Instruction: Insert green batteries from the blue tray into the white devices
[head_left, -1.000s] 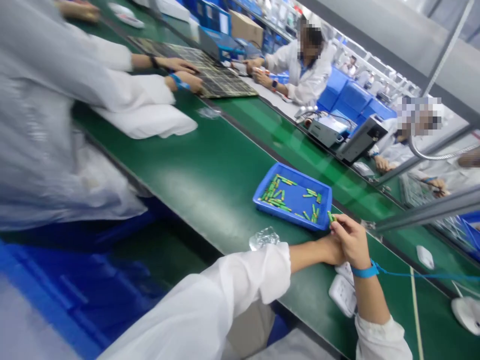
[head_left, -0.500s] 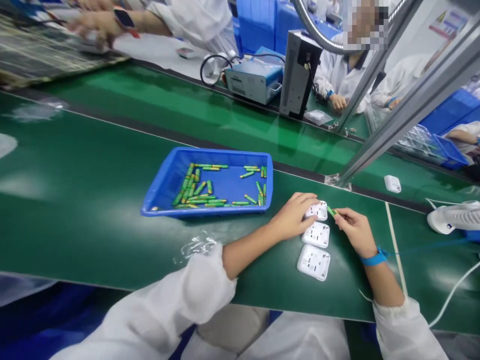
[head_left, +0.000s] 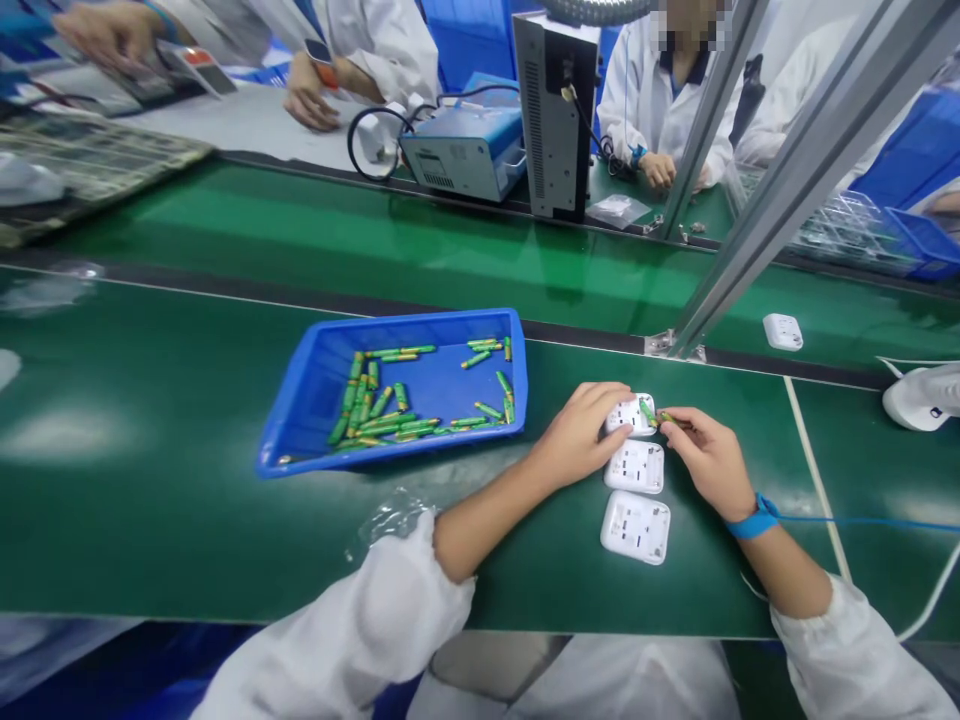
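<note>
Three white square devices lie in a column on the green belt: the far one (head_left: 634, 413), the middle one (head_left: 634, 466) and the near one (head_left: 634, 526). My left hand (head_left: 577, 436) rests on the far device, fingers curled over its left side. My right hand (head_left: 705, 455) pinches a small green battery (head_left: 666, 417) at that device's right edge. Another green battery (head_left: 646, 410) lies in the far device. A blue tray (head_left: 315, 380) with several green batteries sits to the left of my hands.
A blue wrist strap (head_left: 754, 520) with a cord runs off to the right. Crumpled clear plastic (head_left: 386, 517) lies near my left sleeve. Behind the belt stand a blue-grey box (head_left: 465, 150) and a grey monitor (head_left: 555, 110). A metal frame post (head_left: 787, 170) slants above. Other people work across.
The view swung from the left co-worker to my own hands. My right hand carried a battery from the tray's edge to the far white device, and my left hand settled on that device.
</note>
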